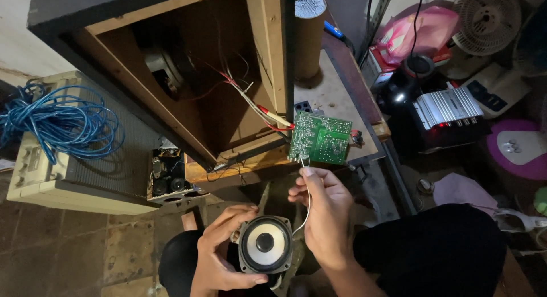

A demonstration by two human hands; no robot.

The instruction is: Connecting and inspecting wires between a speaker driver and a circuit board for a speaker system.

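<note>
My left hand [219,248] grips the round speaker [265,244], cone facing up at me. My right hand [325,211] pinches the white wire [308,208], running upright toward the green circuit board [319,138].

Coiled blue cable [54,123] atop a beige box [74,183] (left); white fan [487,17], silver amplifier [450,109] right.

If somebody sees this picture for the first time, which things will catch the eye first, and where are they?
At bottom centre, the left hand grips a small round speaker, while the right hand pinches a thin white wire that runs up to a green circuit board. Behind it gapes an open wooden speaker cabinet, and a blue cable coil lies at left.
</note>
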